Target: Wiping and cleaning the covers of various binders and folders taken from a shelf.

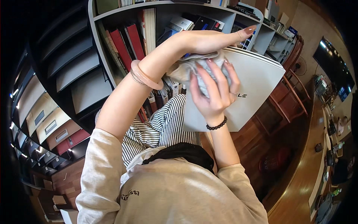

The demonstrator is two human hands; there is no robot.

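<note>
Holding a flat case [257,76] up in front of the grey bookshelf [229,20], tilted, with one broad face toward the camera. Plain, smooth and off-white, square-cornered, with short dark lettering partly covered, and with thin layers showing along the edge nearest the bookshelf. Bunched against that face, a soft, creased grey-beige cloth [203,72]. Bending the left hand [216,41] sharply at the wrist along the case's bookshelf-side edge, with the forearm raised before the bookshelf and one long-nailed digit stretched out; with the other fingers out of sight, cannot tell how far closed that grip is. Reaching the right hand [214,91] up toward the bookshelf, palm to the case, in a half-closed grip with fingers spread and bent over the cloth, holding it to the face. Wearing a pink bangle [143,79] on the left forearm, before the bookshelf's red books [121,50], and a black bead bracelet [218,127] on the right wrist.
</note>
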